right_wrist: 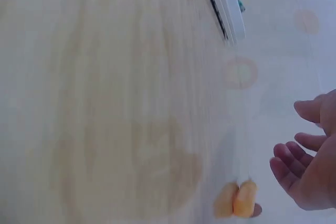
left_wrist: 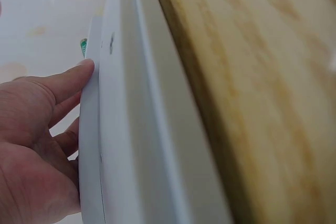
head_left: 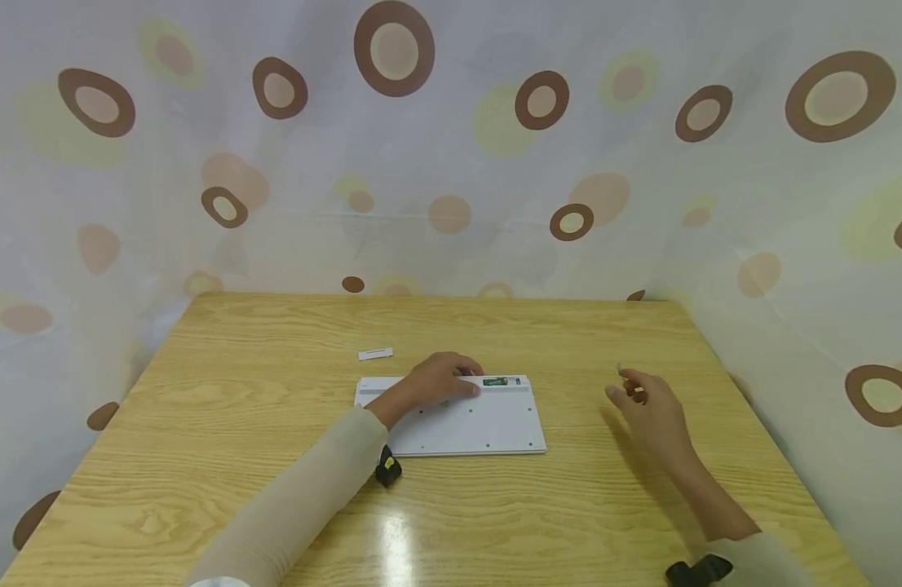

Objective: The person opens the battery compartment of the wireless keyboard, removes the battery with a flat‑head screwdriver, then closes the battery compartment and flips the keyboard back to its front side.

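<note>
A white keyboard (head_left: 451,428) lies face down on the table, its underside dotted with small screws. A green battery (head_left: 495,381) shows in the slot along its far edge. My left hand (head_left: 439,379) grips that far edge; in the left wrist view its thumb (left_wrist: 79,74) presses on the raised rim and the other fingers curve behind it. Off to the right, my right hand (head_left: 652,412) hovers over the table, thumb and fingers loosely bent and apart. A tiny pale speck shows at its fingertip, too small to identify. Nothing is visible in the right hand (right_wrist: 315,156) in its wrist view.
A small white strip, like a battery cover (head_left: 375,354), lies beyond the keyboard at left. The wooden table (head_left: 238,350) is bordered by a patterned curtain (head_left: 451,147) behind and at the sides. Two orange rounded shapes (right_wrist: 244,200) in the right wrist view are unclear.
</note>
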Motion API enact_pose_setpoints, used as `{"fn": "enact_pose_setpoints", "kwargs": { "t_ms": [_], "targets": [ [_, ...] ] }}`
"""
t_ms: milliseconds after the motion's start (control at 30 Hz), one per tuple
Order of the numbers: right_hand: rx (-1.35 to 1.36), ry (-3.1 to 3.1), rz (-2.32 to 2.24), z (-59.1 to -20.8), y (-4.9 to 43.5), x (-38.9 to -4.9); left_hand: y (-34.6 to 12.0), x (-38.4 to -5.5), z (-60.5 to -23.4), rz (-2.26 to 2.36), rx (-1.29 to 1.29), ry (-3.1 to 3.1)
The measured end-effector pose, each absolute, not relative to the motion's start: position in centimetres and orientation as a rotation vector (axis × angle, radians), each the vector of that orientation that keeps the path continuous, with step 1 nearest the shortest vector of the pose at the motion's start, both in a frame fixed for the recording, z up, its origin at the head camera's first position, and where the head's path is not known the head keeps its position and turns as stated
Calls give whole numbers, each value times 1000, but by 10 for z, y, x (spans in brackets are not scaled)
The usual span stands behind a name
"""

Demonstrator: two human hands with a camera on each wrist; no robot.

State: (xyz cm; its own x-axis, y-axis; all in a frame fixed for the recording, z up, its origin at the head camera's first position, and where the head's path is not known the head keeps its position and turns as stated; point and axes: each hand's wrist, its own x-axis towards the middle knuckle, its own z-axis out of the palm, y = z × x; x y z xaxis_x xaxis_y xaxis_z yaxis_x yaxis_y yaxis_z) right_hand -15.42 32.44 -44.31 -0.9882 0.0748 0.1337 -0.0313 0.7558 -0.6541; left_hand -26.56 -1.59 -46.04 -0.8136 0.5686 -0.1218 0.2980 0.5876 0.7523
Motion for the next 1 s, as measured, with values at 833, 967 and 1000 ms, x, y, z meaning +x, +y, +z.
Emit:
{"fn": "enact_pose_setpoints", "kwargs": {
  "t_ms": [833,967,1000],
  "targets": [
    [-33,-2925,1577,-464,243,-211,-14,-264,-456,1057,690,2481],
    [-29,-2937,1566,-464,239,-213,-15,-264,-457,1061,686,2480],
    [-27,-2936,1569,-464,238,-214,-15,-264,-457,1060,684,2482]
  ]
}}
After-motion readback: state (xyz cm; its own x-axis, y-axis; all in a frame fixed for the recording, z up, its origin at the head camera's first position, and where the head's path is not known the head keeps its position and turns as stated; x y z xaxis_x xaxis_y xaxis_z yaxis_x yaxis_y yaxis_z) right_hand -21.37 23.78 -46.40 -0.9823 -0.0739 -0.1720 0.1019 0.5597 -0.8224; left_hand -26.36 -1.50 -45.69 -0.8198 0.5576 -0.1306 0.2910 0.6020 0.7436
